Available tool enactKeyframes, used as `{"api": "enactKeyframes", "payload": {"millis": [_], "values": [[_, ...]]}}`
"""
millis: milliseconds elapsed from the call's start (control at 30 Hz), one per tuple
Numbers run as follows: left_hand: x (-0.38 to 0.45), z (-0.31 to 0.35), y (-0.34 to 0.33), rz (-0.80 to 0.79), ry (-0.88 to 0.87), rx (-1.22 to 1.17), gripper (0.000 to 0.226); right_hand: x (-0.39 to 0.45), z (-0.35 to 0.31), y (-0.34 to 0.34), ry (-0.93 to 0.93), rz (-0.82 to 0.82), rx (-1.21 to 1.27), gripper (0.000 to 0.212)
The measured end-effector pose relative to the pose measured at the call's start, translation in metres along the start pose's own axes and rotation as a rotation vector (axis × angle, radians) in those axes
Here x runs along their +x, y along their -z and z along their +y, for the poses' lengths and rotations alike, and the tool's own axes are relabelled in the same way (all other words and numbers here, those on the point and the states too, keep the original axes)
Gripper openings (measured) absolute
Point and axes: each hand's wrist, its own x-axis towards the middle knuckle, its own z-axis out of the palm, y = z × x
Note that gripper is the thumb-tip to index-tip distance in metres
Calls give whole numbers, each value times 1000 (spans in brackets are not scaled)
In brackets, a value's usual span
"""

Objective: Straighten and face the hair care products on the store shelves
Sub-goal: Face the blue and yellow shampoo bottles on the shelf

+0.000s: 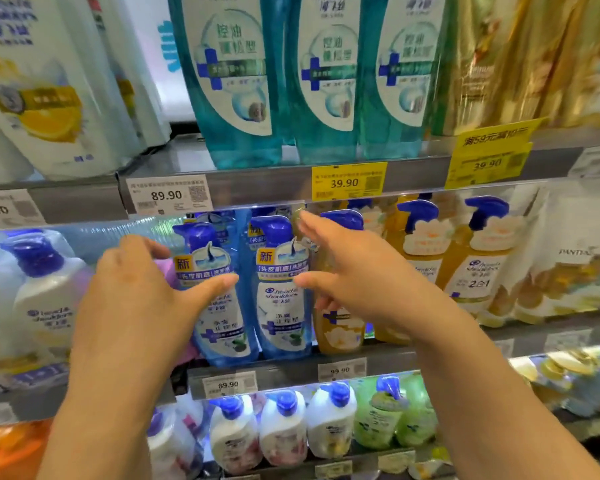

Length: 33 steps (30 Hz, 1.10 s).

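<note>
Two blue Head & Shoulders pump bottles stand side by side on the middle shelf [388, 358], the left one [222, 327] and the right one [281, 323], labels facing out. My left hand [132, 296] is at the left bottle's left side. Its thumb lies across the label and its fingers curve loosely near the pump. My right hand [347, 271] reaches in between the right blue bottle and a yellow pump bottle [336, 334]. Its fingers are straight and its thumb touches the blue bottle's front. A pink item [167, 271] is mostly hidden behind my left hand.
More yellow pump bottles [471, 271] and Pantene packs [575, 271] fill the shelf to the right, white pump bottles [45, 299] the left. Teal bottles [326, 81] stand on the shelf above, small white and green bottles [284, 431] below. Price tags [349, 181] line the shelf edges.
</note>
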Motion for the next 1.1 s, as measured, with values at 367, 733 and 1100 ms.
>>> {"api": "enactKeyframes", "payload": {"millis": [367, 733, 1100], "values": [[-42, 101, -72, -296, -309, -217, 52, -47, 88, 72, -259, 542, 43, 67], [-38, 118, -110, -323, -185, -136, 54, -28, 107, 58, -415, 166, 101, 83], [-26, 116, -97, -317, -247, -86, 62, -30, 112, 84, -257, -69, 57, 67]]}}
